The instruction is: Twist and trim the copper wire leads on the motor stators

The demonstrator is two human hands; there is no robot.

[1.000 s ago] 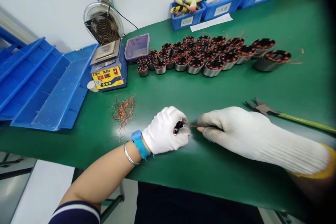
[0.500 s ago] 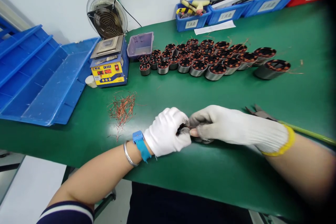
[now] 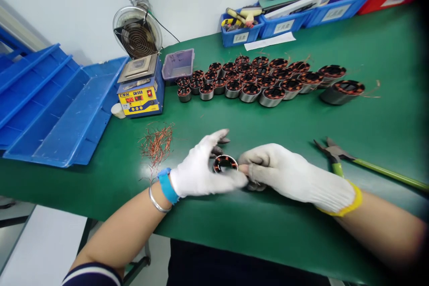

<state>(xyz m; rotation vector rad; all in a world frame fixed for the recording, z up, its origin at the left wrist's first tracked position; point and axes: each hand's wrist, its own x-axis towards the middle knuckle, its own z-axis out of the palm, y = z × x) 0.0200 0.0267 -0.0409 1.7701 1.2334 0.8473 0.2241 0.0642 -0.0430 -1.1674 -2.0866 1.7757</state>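
Note:
My left hand (image 3: 204,170), in a white glove, has its fingers and thumb spread around a small motor stator (image 3: 225,157) with copper windings; the thumb is smeared by motion. My right hand (image 3: 278,170), in a white glove with a yellow cuff, is closed in a pinch at the stator's right edge. Its thumb tip is bare. What lies in that pinch is hidden, perhaps the stator's wires. To the right of this hand, green-handled cutting pliers (image 3: 337,154) rest on the table. Clipped copper wire ends (image 3: 157,143) lie in a heap left of my left hand.
Several stators (image 3: 250,91) stand in rows across the green table (image 3: 187,232). Behind the wire heap is a solder pot (image 3: 140,94), with a small purple bin (image 3: 178,65) beside it. Blue trays (image 3: 70,116) are at left; blue tool boxes (image 3: 241,38) line the back.
My left hand has opened from its closed grip, baring the stator between its fingers. My right hand keeps its pinch. The view has shifted slightly, and the pliers show more fully.

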